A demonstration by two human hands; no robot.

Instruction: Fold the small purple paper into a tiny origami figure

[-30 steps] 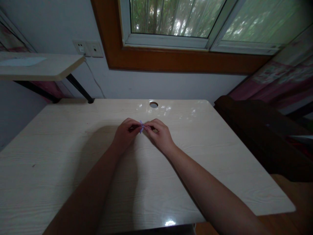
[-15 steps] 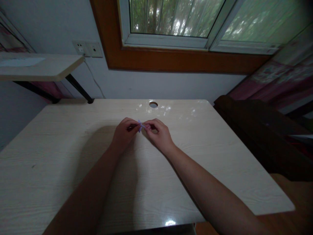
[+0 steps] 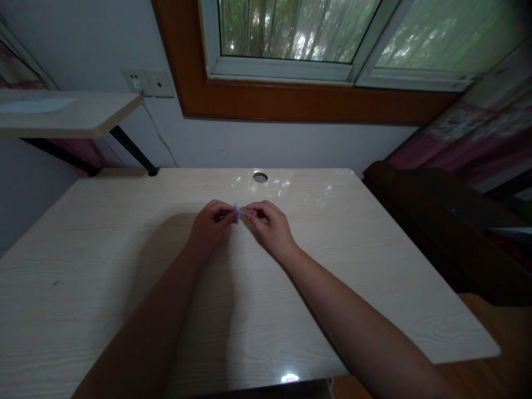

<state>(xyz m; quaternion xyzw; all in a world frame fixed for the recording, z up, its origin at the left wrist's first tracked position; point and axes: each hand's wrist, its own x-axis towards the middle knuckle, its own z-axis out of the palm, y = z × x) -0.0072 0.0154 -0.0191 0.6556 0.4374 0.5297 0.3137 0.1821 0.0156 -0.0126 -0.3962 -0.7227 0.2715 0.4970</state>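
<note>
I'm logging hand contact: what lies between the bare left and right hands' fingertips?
In the head view, a small purple item, material unclear, lies between the bare left hand and bare right hand.

left grip [image 3: 209, 224]: pinching small purple piece [image 3: 236, 214] | right grip [image 3: 275, 228]: pinching its thin stem | pale desk [image 3: 266, 310] beneath

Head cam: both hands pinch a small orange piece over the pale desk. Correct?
Colour is wrong: the small piece is purple, as the head view shows. The rest stands: left hand and right hand pinch it over the pale desk.
</note>
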